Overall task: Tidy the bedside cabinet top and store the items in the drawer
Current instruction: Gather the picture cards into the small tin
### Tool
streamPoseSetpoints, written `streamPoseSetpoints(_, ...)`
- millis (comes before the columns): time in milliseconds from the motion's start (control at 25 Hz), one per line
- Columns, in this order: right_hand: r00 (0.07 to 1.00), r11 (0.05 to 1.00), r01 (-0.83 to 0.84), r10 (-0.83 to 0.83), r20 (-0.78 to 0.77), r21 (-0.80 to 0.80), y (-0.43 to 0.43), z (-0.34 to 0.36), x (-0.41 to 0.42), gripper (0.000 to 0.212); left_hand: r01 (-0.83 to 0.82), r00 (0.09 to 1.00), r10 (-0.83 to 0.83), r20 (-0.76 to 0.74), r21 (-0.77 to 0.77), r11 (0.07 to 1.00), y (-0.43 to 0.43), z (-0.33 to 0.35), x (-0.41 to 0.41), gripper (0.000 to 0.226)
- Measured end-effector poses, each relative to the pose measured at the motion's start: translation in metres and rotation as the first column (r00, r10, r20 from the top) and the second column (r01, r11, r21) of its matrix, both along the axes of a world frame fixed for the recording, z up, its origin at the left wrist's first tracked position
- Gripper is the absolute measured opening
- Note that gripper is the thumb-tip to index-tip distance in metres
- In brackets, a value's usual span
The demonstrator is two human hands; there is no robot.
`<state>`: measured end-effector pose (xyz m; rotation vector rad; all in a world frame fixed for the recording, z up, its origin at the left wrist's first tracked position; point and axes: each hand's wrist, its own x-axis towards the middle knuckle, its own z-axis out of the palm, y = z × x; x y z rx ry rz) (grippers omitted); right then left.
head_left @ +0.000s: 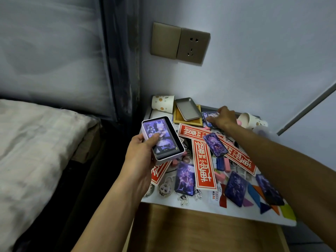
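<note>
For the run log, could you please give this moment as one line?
left hand: holds card box | right hand: on purple card, grip unclear | cabinet top: cluttered

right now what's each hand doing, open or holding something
Left hand: holds the white box of cards.
Right hand: on a purple card at the back; grip cannot be told.

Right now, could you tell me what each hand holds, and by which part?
The left hand grips the white card box by its left side, thumb on top. The right hand touches a purple card at the back; grip unclear.
</note>
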<state>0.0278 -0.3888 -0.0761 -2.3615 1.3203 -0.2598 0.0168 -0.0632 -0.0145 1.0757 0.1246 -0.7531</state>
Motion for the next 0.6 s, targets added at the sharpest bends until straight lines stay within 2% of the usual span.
streamPoseSetpoints(120,0.999,1.0,0.012,-0.01,-0.053,0.028,0.001,-0.001,0.006,0.07,-0.021,1.0,0.021,0.01,0.023,1.0,0.001,-0.005,0.005,0.021)
streamPoseSetpoints(320,0.999,0.999,0.037,-0.037,0.028,0.007,0.001,0.003,0.011,0.065,-0.023,1.0,0.023,0.002,0.019,1.0,0.003,-0.005,0.006,0.025)
streamPoseSetpoints(480,0.975,0.99,0.137,-0.129,0.182,-0.033,0.011,0.019,0.004,0.04,-0.029,0.999,0.029,-0.026,0.001,1.0,0.005,-0.002,0.005,0.025)
streamPoseSetpoints(600,0.927,0.993,0.115,-0.118,0.356,0.03,0.042,0.053,-0.02,0.039,-0.041,0.999,0.042,-0.027,0.017,0.999,0.002,-0.003,0.0,0.027)
